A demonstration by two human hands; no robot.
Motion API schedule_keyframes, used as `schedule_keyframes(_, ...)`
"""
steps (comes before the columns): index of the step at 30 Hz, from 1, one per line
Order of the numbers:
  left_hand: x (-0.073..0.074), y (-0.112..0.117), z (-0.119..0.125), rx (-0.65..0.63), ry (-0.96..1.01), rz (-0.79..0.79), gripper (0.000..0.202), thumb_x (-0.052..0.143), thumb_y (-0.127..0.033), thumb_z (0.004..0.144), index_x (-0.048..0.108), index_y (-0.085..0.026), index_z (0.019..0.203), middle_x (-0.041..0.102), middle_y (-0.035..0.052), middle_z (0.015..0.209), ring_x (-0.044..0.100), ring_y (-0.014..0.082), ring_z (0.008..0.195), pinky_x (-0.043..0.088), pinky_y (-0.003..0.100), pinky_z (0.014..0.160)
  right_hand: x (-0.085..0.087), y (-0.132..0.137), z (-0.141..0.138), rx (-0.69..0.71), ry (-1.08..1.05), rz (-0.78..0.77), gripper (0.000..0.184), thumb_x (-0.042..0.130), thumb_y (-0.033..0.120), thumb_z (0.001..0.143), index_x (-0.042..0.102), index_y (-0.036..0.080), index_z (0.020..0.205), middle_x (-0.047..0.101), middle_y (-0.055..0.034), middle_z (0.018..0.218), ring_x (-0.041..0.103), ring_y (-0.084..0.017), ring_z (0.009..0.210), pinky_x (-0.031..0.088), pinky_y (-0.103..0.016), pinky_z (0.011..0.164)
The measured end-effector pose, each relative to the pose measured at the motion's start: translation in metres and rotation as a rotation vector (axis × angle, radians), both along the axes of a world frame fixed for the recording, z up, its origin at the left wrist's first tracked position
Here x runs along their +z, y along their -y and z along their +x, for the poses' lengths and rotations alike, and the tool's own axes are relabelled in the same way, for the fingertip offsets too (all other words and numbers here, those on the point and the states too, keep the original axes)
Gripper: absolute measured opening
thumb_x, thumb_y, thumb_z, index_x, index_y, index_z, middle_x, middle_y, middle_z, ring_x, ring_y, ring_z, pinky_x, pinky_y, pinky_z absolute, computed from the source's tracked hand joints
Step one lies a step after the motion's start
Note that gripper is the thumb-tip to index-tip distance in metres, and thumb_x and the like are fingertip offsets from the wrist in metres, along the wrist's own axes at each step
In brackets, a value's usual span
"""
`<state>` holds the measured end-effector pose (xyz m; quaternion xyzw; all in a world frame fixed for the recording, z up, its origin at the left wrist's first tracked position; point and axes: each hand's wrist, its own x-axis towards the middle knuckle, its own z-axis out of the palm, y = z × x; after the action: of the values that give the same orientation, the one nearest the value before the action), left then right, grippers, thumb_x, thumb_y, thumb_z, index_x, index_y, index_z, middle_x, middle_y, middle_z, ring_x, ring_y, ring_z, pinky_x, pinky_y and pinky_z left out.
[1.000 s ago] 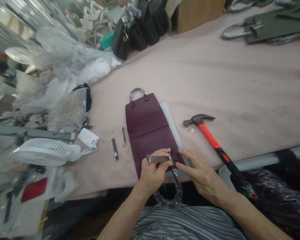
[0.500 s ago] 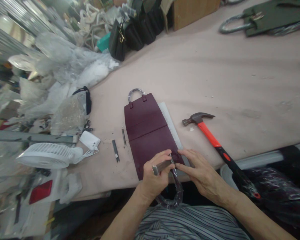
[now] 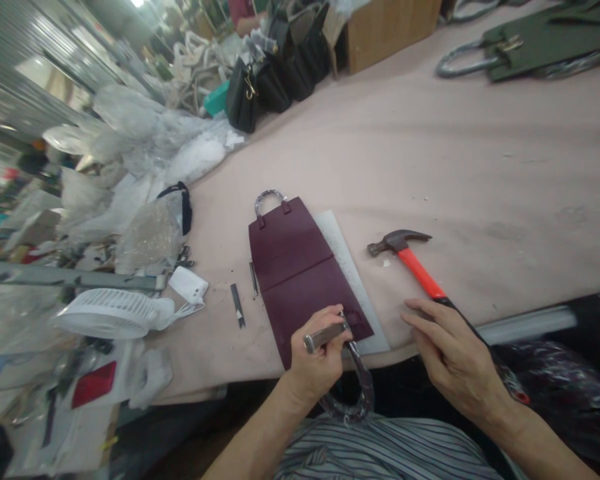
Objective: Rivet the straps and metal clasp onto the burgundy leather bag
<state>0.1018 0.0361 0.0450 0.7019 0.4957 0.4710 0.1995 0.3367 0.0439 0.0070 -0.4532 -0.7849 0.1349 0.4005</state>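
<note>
A flat burgundy leather bag (image 3: 300, 267) lies on the pink table over a white cutting pad (image 3: 353, 280). Its wrapped near handle (image 3: 357, 393) hangs over the table edge. My left hand (image 3: 315, 360) is closed around a metal punch (image 3: 325, 335), whose tip rests on the bag's near strap tab. My right hand (image 3: 455, 353) is off the bag, fingers apart and lying over the black grip of the red-handled claw hammer (image 3: 415, 263) to the right.
Two small metal punches (image 3: 239, 305) lie left of the bag. Further left are a white fan (image 3: 105, 313), a white box (image 3: 195, 285) and plastic bags. Black bags (image 3: 270, 73) and a cardboard box stand at the back; a green bag (image 3: 545, 37) lies far right.
My right hand left the bag's strap tab and moved right onto the hammer's handle. My left hand stays on the punch, now tilted a little more upright.
</note>
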Motion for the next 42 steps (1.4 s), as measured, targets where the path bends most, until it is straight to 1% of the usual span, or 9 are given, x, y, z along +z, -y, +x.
schedule_keyframes(12,-0.003,-0.007,-0.003,-0.069,-0.003,-0.037,0.017,0.061,-0.002,0.086,0.063,-0.018,0.087,0.074,0.0047,0.095,0.071,0.016,0.106,0.059,0.028,0.098,0.001,-0.006,-0.02,0.009,0.083,0.005,0.024,0.051,0.008,0.097,0.062,0.016,0.117,0.061,-0.0112,0.125,0.058,-0.024,0.117,0.048,-0.041,0.101)
schedule_keyframes(18,-0.003,-0.01,-0.001,-0.083,0.035,0.008,0.018,0.063,-0.002,0.084,0.064,-0.018,0.091,0.074,0.0051,0.095,0.073,0.0167,0.104,0.06,0.028,0.097,0.014,-0.028,-0.009,-0.176,0.276,0.014,0.02,0.054,0.017,0.096,0.064,0.013,0.112,0.062,-0.0139,0.123,0.059,-0.031,0.106,0.051,-0.045,0.09)
schedule_keyframes(23,-0.003,-0.008,0.002,-0.057,0.03,0.033,0.016,0.062,-0.003,0.084,0.064,-0.018,0.088,0.074,0.005,0.093,0.073,0.017,0.103,0.06,0.029,0.097,0.018,-0.035,0.013,-0.326,0.577,-0.159,0.035,0.059,0.027,0.092,0.06,0.008,0.122,0.062,-0.0159,0.109,0.058,-0.032,0.095,0.051,-0.044,0.081)
schedule_keyframes(27,-0.004,-0.009,0.004,-0.044,-0.006,0.029,0.016,0.062,-0.005,0.085,0.064,-0.018,0.094,0.074,0.0081,0.098,0.073,0.0186,0.102,0.061,0.029,0.093,0.025,-0.039,0.018,-0.384,0.649,-0.392,0.031,0.049,0.029,0.097,0.06,0.01,0.118,0.06,-0.0135,0.094,0.059,-0.029,0.086,0.046,-0.039,0.07)
schedule_keyframes(30,-0.004,-0.009,0.005,-0.053,-0.015,0.008,0.014,0.062,-0.007,0.085,0.064,-0.018,0.093,0.074,0.0088,0.1,0.074,0.0196,0.1,0.062,0.029,0.09,0.034,-0.05,0.018,-0.376,0.469,-0.681,0.022,0.051,0.026,0.092,0.062,0.011,0.106,0.062,-0.0129,0.091,0.058,-0.025,0.081,0.044,-0.035,0.068)
schedule_keyframes(35,-0.003,-0.009,0.007,-0.06,-0.018,-0.032,0.012,0.06,-0.007,0.084,0.063,-0.018,0.088,0.073,0.0074,0.097,0.073,0.0206,0.098,0.061,0.03,0.088,0.051,-0.056,0.013,-0.205,-0.535,-1.42,0.015,0.059,0.027,0.082,0.052,0.019,0.093,0.051,0.0021,0.07,0.046,-0.011,0.053,0.04,-0.024,0.048)
schedule_keyframes(37,-0.003,-0.009,0.008,-0.053,-0.01,-0.053,0.012,0.061,-0.007,0.083,0.063,-0.018,0.088,0.073,0.007,0.096,0.072,0.0206,0.096,0.061,0.03,0.086,0.064,-0.05,0.011,-0.224,-0.748,-1.532,0.015,0.058,0.029,0.084,0.049,0.021,0.093,0.044,0.006,0.065,0.036,-0.008,0.044,0.032,-0.02,0.039)
schedule_keyframes(39,-0.003,-0.01,0.009,-0.046,-0.001,-0.075,0.013,0.062,-0.006,0.082,0.063,-0.018,0.087,0.073,0.0067,0.096,0.072,0.0205,0.094,0.06,0.03,0.085,0.086,-0.041,0.01,-0.253,-0.694,-1.426,0.018,0.054,0.039,0.09,0.049,0.022,0.09,0.038,0.0071,0.06,0.03,-0.007,0.04,0.026,-0.019,0.034)
schedule_keyframes(42,-0.003,-0.01,0.009,-0.033,-0.002,-0.099,0.012,0.063,-0.007,0.081,0.062,-0.019,0.085,0.072,0.0062,0.093,0.071,0.0204,0.089,0.059,0.03,0.083,0.129,-0.022,0.012,-0.214,-0.389,-0.936,0.039,0.048,0.061,0.094,0.055,0.024,0.085,0.043,0.0035,0.053,0.04,-0.013,0.037,0.033,-0.026,0.032)
